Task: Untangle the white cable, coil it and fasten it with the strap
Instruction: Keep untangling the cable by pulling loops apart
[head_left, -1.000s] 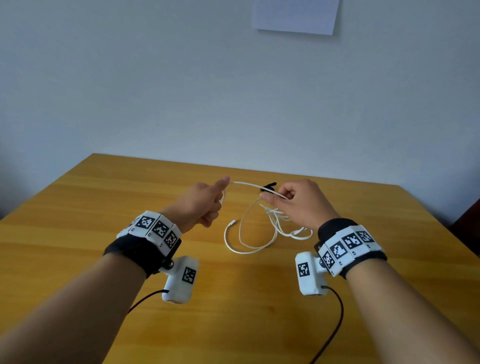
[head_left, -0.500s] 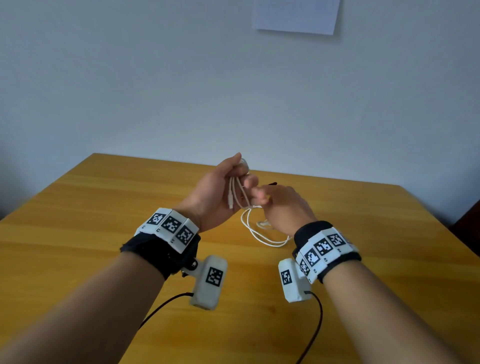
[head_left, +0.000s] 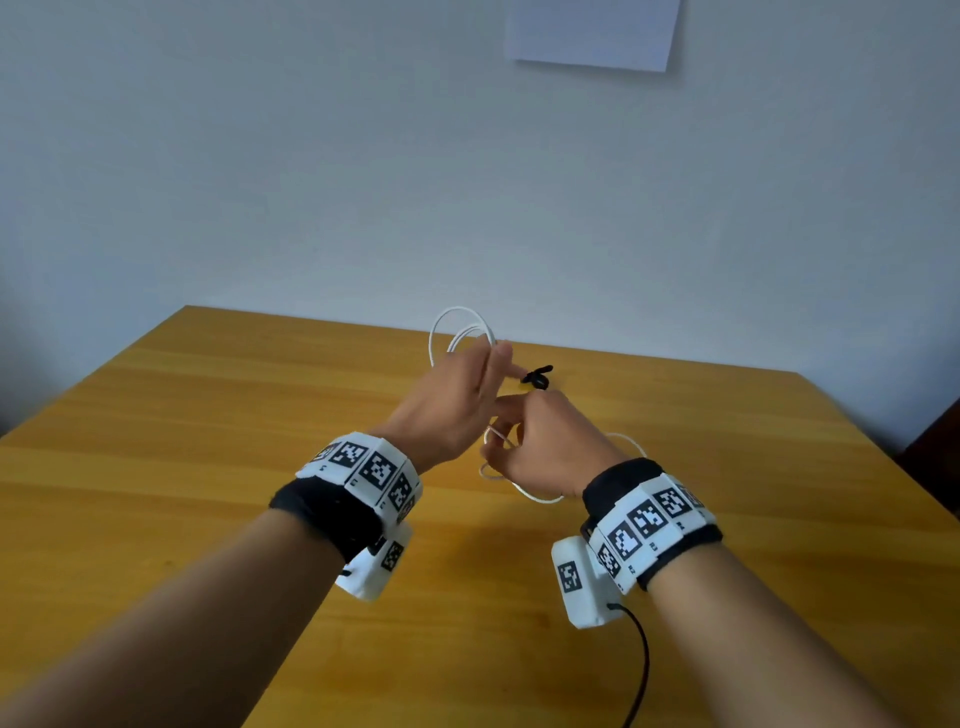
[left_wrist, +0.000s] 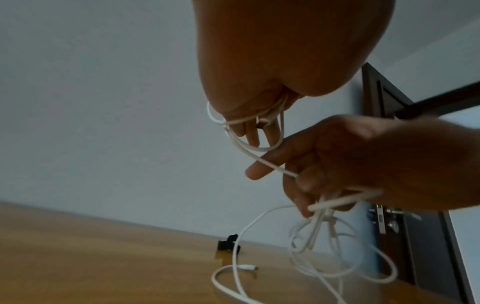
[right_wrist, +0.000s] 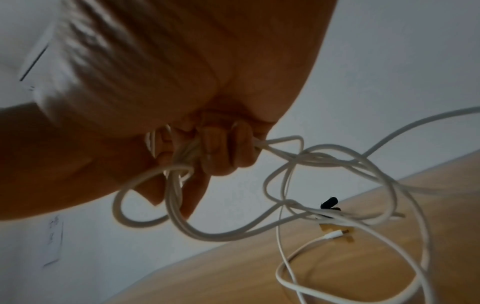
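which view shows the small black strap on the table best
The left wrist view: the small black strap lies unobstructed on the wooden table. The head view shows it past the fingertips; the right wrist view shows it partly behind white cable loops.

White cable (head_left: 457, 325); black strap (head_left: 537, 376); honey-yellow wood-grain table (head_left: 208, 415); wristbands (head_left: 363, 467) white over black (checker-like square markers).

A yellow-brown wooden table (head_left: 218, 467) with visible grain carries the things. A small black strap (left_wrist: 228, 245) lies on it toward the far edge. Just beside the strap, one end of the thin white cable (right_wrist: 293, 273) with its plug rests on the tabletop.
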